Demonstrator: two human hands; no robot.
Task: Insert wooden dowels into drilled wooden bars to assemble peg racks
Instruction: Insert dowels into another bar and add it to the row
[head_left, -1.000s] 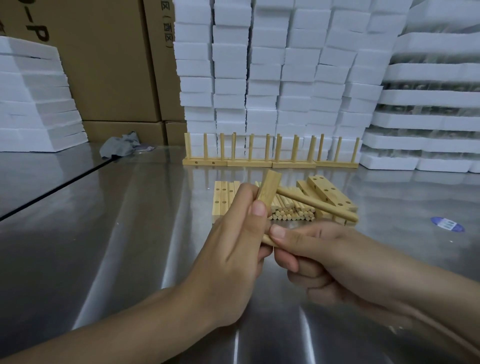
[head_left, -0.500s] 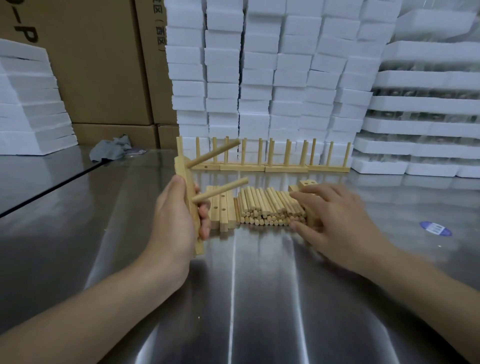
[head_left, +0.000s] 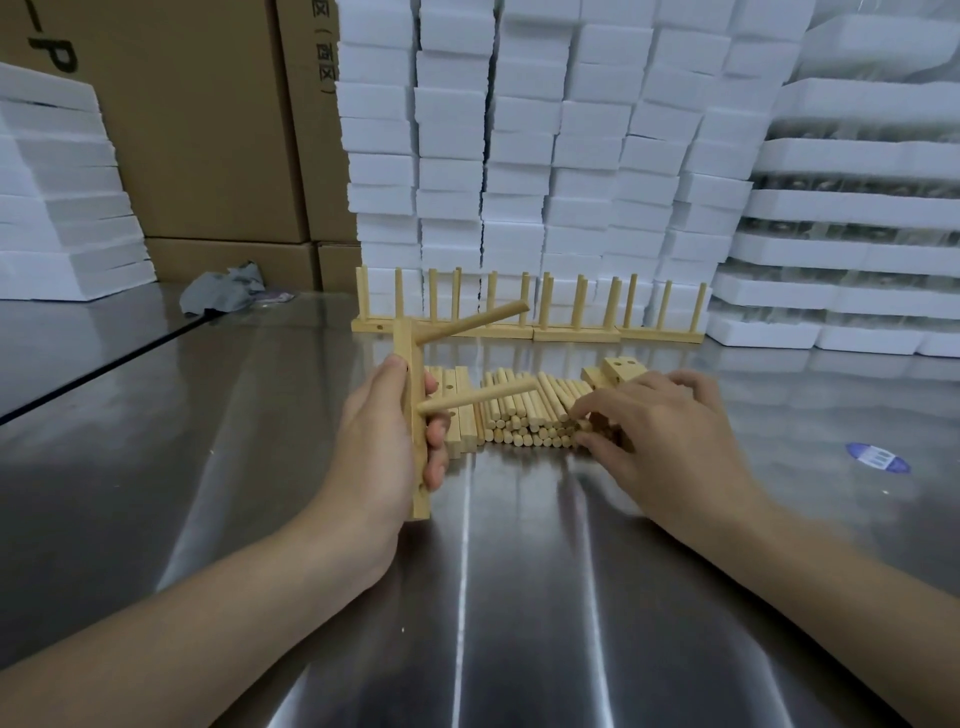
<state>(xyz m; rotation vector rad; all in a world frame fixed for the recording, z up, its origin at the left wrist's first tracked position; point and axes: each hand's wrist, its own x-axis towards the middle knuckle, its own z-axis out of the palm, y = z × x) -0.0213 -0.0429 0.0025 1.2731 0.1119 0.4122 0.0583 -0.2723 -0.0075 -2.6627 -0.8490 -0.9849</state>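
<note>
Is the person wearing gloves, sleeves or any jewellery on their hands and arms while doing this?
No. The left hand and the right hand are both bare, with no gloves, and no rings show on the visible fingers. The left forearm and the right forearm are uncovered as far as the picture reaches: no sleeve, watch or wristband is in view.

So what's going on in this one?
A person is assembling a peg rack on a metal table. The left hand grips a drilled wooden bar upright, with two dowels already seated in it. The right hand touches the pile of loose dowels; whether it has pinched one is unclear. Finished racks stand in a row behind, and spare bars lie beside the pile.
</note>
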